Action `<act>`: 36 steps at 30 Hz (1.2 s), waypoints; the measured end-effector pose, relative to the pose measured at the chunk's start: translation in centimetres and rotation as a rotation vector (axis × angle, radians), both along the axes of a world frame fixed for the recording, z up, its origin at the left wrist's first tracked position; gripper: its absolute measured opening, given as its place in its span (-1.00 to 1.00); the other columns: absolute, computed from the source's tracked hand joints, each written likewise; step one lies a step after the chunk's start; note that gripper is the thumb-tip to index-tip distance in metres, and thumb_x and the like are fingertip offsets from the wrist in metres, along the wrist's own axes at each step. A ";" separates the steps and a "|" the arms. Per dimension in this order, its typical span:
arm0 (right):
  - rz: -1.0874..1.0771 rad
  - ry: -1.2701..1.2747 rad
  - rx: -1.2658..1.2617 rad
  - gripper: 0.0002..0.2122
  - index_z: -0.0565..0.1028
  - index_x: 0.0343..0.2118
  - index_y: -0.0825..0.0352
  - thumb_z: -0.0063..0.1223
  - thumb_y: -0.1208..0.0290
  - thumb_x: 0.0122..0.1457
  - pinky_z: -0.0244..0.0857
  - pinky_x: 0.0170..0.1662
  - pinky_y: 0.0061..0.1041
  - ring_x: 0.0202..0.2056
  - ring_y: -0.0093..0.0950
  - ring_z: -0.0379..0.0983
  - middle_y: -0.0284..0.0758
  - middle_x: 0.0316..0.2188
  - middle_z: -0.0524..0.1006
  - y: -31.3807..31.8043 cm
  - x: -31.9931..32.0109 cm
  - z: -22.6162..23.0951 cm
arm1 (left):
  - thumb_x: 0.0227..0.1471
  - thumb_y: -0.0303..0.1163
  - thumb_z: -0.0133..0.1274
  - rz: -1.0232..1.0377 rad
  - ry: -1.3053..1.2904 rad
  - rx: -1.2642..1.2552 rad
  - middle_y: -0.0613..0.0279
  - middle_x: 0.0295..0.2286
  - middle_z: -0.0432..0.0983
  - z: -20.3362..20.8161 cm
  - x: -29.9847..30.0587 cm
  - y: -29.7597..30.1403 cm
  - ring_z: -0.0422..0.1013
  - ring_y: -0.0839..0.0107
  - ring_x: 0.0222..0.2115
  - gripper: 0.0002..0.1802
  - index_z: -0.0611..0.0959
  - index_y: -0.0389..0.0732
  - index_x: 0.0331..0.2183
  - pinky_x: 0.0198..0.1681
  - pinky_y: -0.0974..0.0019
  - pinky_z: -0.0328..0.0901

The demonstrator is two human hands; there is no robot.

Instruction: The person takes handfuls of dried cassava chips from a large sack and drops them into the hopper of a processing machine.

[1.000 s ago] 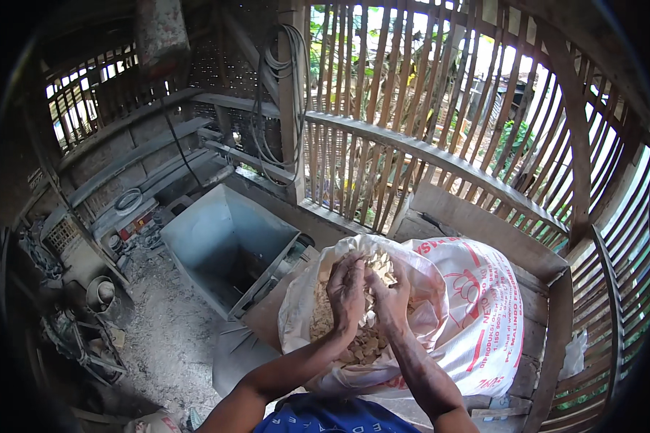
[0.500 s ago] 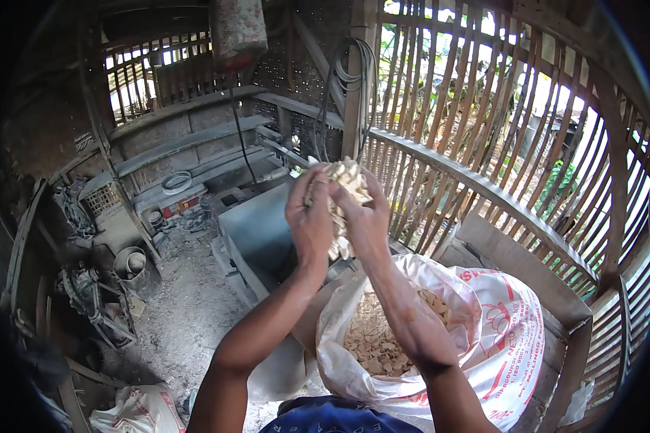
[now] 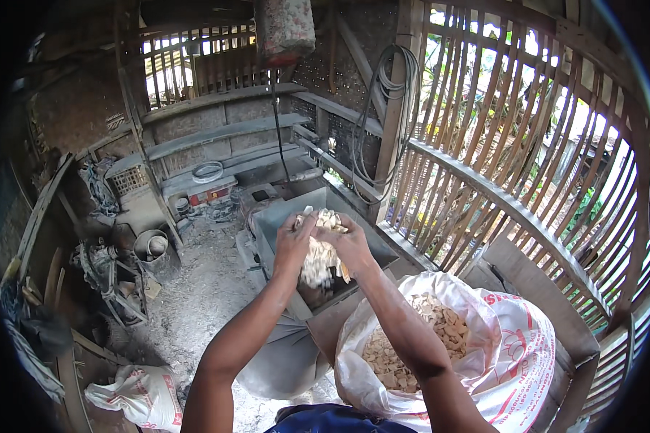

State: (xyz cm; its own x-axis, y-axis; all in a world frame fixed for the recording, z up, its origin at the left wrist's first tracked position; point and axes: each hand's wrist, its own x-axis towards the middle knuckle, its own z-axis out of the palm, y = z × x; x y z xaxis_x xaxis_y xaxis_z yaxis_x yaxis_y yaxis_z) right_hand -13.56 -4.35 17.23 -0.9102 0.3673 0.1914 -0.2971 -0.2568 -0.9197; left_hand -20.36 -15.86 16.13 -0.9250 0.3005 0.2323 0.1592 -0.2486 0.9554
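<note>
Cupped together, my left hand (image 3: 295,239) and my right hand (image 3: 345,242) hold a heap of pale dried chips (image 3: 322,252). Both are over the opening of a grey-blue metal hopper (image 3: 372,249). Some chips spill below my hands in a blurred stream toward the hopper's dark bottom. My fingers curl round the heap from both sides, and their tips are partly covered by it. To the right of the hopper stands a wide-open white woven sack (image 3: 513,353) with red print. More chips (image 3: 393,357) fill it, partly hidden by my right forearm.
A second white sack (image 3: 141,397) lies at the lower left. Left of the hopper are a bucket (image 3: 157,260) and some machinery (image 3: 108,278) on the dusty floor. A slatted wall (image 3: 513,137) rises at the right. A rusty block (image 3: 285,32) hangs overhead with a dark cord below it.
My hands have come down, still cupped round the chips, and are now over the hopper opening. Chips now fall from them. The view has shifted, so the surroundings sit further right and lower.
</note>
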 end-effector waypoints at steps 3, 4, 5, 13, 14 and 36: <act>-0.011 -0.014 0.181 -0.65 0.51 -0.14 0.42 0.36 0.51 0.00 0.39 -0.19 -0.62 -0.28 -0.65 0.51 -0.37 -0.30 0.60 0.4 0.2 0.0 | 0.11 -0.18 0.20 -0.048 0.011 -0.079 0.31 -0.44 0.57 0.0 -0.3 -0.4 0.38 0.62 -0.43 -0.64 0.64 -0.33 -0.27 -0.37 0.45 0.30; -0.012 -0.015 0.180 -0.65 0.51 -0.14 0.42 0.36 0.51 0.00 0.39 -0.19 -0.62 -0.28 -0.65 0.51 -0.37 -0.30 0.60 0.8 0.3 -0.3 | 0.11 -0.18 0.20 -0.049 0.010 -0.079 0.31 -0.44 0.57 -0.4 -0.5 -0.5 0.38 0.62 -0.43 -0.64 0.64 -0.33 -0.27 -0.37 0.45 0.30; -0.029 -0.028 0.273 -0.64 0.53 -0.15 0.40 0.38 0.47 -0.03 0.39 -0.18 -0.60 -0.29 -0.65 0.51 -0.38 -0.31 0.61 1.1 0.5 -0.6 | 0.10 -0.20 0.20 -0.072 0.026 -0.061 0.31 -0.44 0.57 -0.9 -0.8 -0.5 0.39 0.62 -0.43 -0.65 0.64 -0.33 -0.26 -0.37 0.46 0.30; -0.242 -0.251 0.861 -0.58 0.58 -0.18 0.18 0.36 0.04 -0.06 0.37 -0.09 -0.29 -0.15 -0.20 0.55 -0.26 -0.26 0.61 1.0 1.8 0.7 | -0.04 -0.42 0.14 0.038 0.192 -0.185 0.32 -0.48 0.57 -0.8 -0.7 -1.2 0.41 0.60 -0.46 -0.78 0.65 -0.34 -0.31 -0.37 0.45 0.32; -0.237 -0.252 0.860 -0.58 0.58 -0.18 0.18 0.36 0.04 -0.06 0.37 -0.09 -0.29 -0.15 -0.20 0.55 -0.26 -0.26 0.61 0.9 1.8 0.7 | -0.04 -0.42 0.14 0.041 0.189 -0.187 0.32 -0.48 0.57 -0.8 -0.5 -1.4 0.41 0.60 -0.46 -0.78 0.65 -0.34 -0.31 -0.37 0.45 0.32; -0.315 -0.214 0.813 -0.69 0.56 -0.21 0.23 0.28 0.23 -0.01 0.37 -0.09 -0.25 -0.15 -0.18 0.53 -0.25 -0.24 0.58 0.5 1.9 0.2 | -0.09 -0.45 0.31 -0.007 0.096 -0.262 0.30 -0.48 0.59 -0.7 0.3 -1.9 0.46 0.59 -0.51 -0.77 0.65 -0.28 -0.33 -0.52 0.46 0.36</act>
State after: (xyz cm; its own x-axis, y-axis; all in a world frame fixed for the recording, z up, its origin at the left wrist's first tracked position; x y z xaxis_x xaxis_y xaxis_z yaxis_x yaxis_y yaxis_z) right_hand -11.65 -3.85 17.39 -0.8361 0.4313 0.3389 -0.0449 0.5621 -0.8259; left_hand -20.10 -17.72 15.42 -0.9003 0.3681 0.2322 0.2510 0.0033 0.9680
